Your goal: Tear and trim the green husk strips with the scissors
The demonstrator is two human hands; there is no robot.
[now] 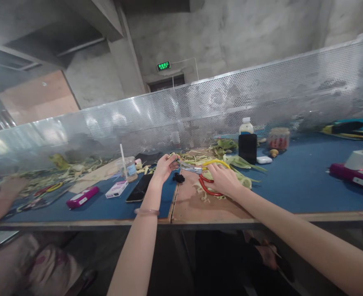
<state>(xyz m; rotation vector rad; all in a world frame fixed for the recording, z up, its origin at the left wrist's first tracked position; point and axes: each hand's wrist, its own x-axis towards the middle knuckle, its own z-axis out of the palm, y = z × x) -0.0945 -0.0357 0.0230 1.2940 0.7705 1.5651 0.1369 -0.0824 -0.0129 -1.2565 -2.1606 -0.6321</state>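
Observation:
My right hand is closed around the handles of a pair of scissors, one loop yellow and the other red. Their metal blades point left, to the fingertips of my left hand. That hand is pinched together over a small dark piece that I cannot make out. Just below the blades lies a black crumpled bit on the table. Pale green husk-like leaves and shreds are spread behind and beneath my right hand, on a brown board.
Left of my hands are a black phone, a small box, a plastic cup with straw and a magenta device. A co-worker's hand is at far left. A bottle, black slab and jar stand right.

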